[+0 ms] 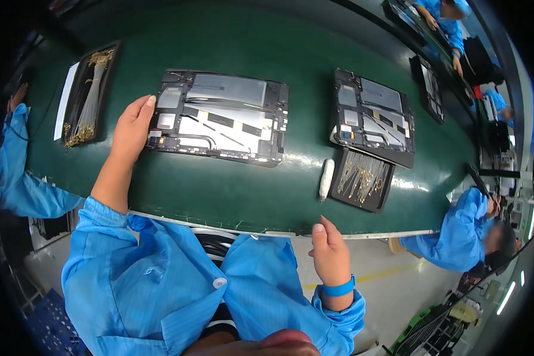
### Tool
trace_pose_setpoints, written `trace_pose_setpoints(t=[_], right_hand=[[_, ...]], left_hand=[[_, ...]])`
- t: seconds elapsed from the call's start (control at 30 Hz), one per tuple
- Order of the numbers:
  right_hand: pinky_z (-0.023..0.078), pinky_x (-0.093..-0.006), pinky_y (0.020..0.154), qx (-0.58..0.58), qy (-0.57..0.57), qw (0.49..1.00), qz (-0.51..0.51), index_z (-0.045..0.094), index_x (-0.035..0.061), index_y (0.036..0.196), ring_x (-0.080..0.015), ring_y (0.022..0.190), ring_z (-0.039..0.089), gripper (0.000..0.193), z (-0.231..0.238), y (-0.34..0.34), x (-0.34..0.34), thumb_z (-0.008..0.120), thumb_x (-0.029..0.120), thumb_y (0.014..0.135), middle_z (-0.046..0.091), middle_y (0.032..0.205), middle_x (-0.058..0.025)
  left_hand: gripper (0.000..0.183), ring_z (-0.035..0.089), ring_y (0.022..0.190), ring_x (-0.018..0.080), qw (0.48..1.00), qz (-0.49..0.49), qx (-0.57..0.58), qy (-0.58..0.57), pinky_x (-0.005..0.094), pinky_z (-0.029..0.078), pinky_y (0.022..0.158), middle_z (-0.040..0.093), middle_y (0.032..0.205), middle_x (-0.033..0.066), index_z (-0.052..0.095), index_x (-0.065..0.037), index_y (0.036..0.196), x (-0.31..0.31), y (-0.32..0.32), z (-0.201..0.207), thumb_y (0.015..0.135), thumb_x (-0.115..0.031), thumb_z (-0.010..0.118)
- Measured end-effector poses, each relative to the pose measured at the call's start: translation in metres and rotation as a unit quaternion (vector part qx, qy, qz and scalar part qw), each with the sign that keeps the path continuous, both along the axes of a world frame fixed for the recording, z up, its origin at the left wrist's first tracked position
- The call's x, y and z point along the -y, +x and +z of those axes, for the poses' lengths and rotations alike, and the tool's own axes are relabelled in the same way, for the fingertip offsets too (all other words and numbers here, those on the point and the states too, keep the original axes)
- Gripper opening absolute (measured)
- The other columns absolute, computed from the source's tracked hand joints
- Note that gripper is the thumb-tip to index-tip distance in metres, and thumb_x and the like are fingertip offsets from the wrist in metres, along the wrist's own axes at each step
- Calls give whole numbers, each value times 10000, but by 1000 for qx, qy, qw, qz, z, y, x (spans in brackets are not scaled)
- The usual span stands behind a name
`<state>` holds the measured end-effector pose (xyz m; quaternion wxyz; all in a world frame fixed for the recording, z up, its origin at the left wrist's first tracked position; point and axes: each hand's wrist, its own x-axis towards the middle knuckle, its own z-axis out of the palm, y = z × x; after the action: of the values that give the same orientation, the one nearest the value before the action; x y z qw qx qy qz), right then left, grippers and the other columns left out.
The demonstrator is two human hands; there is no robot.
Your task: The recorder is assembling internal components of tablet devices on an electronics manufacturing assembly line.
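Note:
My left hand (133,127) grips the left edge of an opened tablet (222,127), thumb on top near its upper left corner. The tablet lies on the green table with its inside facing up: a grey battery panel, silver plates, black cables and yellowish tape. My right hand (331,252) hovers just off the table's near edge, a blue band around its wrist. Its fingers are curled together; anything between them is too small to make out. Closest to it on the table is a white, roll-shaped piece (326,179).
A second opened tablet (374,113) overlaps a black tray (362,181) of thin cables with gold-coloured ends. Another cable tray (89,98) stands at the left beside a white strip (66,101). A further device (428,89) lies far right. People in blue work around the table.

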<state>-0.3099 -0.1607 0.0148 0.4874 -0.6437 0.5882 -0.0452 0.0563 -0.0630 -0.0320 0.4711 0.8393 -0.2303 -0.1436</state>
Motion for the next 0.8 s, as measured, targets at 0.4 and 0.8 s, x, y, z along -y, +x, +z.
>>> trace_pose_setpoints(t=[0.4, 0.8], right_hand=[[412, -364, 734, 5, -345, 933, 107, 516, -33, 965, -349, 824, 511, 304, -24, 43, 46, 536, 208, 780, 536, 920, -205], [432, -387, 527, -188, -330, 882, 279, 523, 72, 1015, -308, 622, 553, 395, -10, 60, 70, 589, 312, 708, 567, 681, -146]], left_hand=[[370, 525, 895, 211, 995, 59, 72, 31, 279, 384, 795, 564, 943, 146, 521, 36, 999, 6, -16, 26, 822, -285, 465], [333, 496, 902, 335, 960, 64, 257, 95, 368, 383, 801, 561, 903, 195, 556, 31, 927, 18, 2, 26, 793, -267, 494]])
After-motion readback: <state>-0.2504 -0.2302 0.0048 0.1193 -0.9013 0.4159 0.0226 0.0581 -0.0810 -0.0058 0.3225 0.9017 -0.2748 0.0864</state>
